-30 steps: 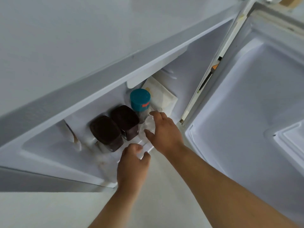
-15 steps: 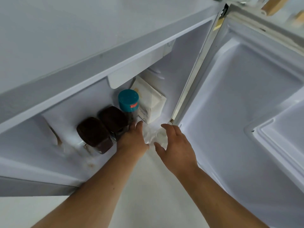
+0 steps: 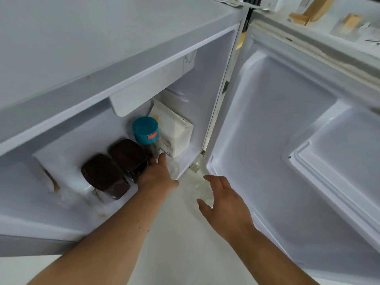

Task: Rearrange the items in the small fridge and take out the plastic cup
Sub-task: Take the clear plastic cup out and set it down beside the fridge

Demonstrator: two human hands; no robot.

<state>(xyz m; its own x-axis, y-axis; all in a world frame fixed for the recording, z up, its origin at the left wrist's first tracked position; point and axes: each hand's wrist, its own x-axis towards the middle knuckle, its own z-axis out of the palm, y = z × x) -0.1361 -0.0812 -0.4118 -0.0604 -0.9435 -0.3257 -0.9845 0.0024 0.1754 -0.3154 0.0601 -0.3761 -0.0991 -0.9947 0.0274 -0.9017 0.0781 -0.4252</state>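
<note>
The small fridge (image 3: 207, 83) stands open. On its floor are two dark-lidded jars (image 3: 100, 173) (image 3: 127, 154), a teal-lidded jar (image 3: 145, 130) and a white carton (image 3: 174, 130) at the back right. My left hand (image 3: 157, 175) reaches inside, its fingertips at the foot of the teal-lidded jar beside the nearer dark jar; its grip is hidden. My right hand (image 3: 224, 200) is outside the fridge opening, its fingers curled around a clear plastic cup (image 3: 200, 189) that is faint against the pale floor. Another bit of clear plastic (image 3: 174, 167) lies by my left thumb.
The fridge door (image 3: 277, 140) is swung wide open on the right, with a moulded shelf (image 3: 337, 171) on its inner face. A white plastic housing (image 3: 144, 95) hangs under the fridge ceiling above the jars. Pale floor (image 3: 176, 233) lies in front.
My right hand has drawn back out of the fridge toward me with the clear cup. My left hand has pushed deeper in, up to the jars. The view has shifted left.
</note>
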